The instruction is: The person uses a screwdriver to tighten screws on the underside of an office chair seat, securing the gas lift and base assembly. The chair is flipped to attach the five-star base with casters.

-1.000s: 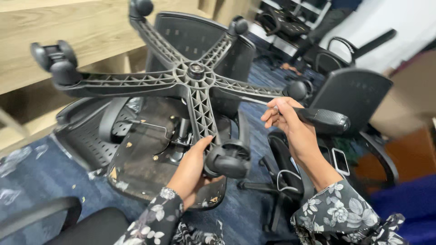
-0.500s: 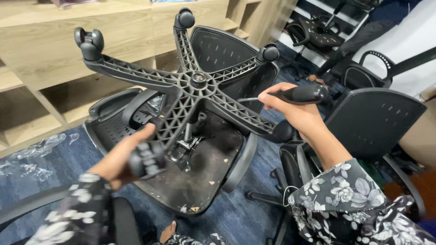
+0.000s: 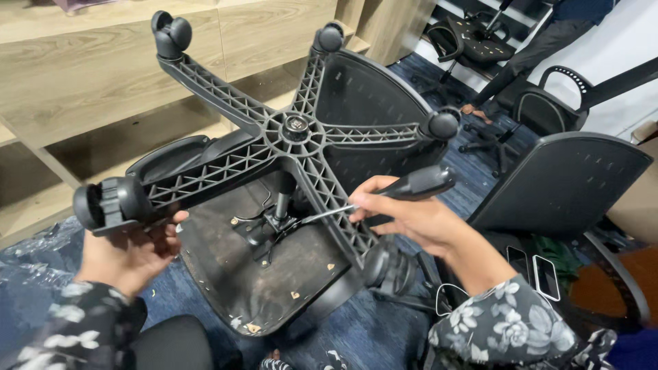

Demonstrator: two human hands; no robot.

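An overturned black office chair lies in front of me, its five-arm star base [image 3: 296, 130] with casters pointing up. My left hand [image 3: 130, 253] grips one base arm just behind its caster [image 3: 110, 204] at the lower left. My right hand [image 3: 411, 219] holds a screwdriver [image 3: 404, 188] by its black handle. The metal shaft reaches left, with its tip at the mechanism plate [image 3: 274, 223] on the underside of the seat [image 3: 274, 274], beside the gas cylinder.
Wooden shelving [image 3: 103, 75] stands behind the chair. Another chair backrest [image 3: 562, 178] sits at right, with two phones [image 3: 534, 267] lying below it. More black chairs [image 3: 480, 34] and a person's leg [image 3: 528, 55] are at the far right. Blue carpet covers the floor.
The star base has rotated, swinging the held caster further left. My right hand has lowered and brought the screwdriver tip down from near the hub to the seat mechanism.
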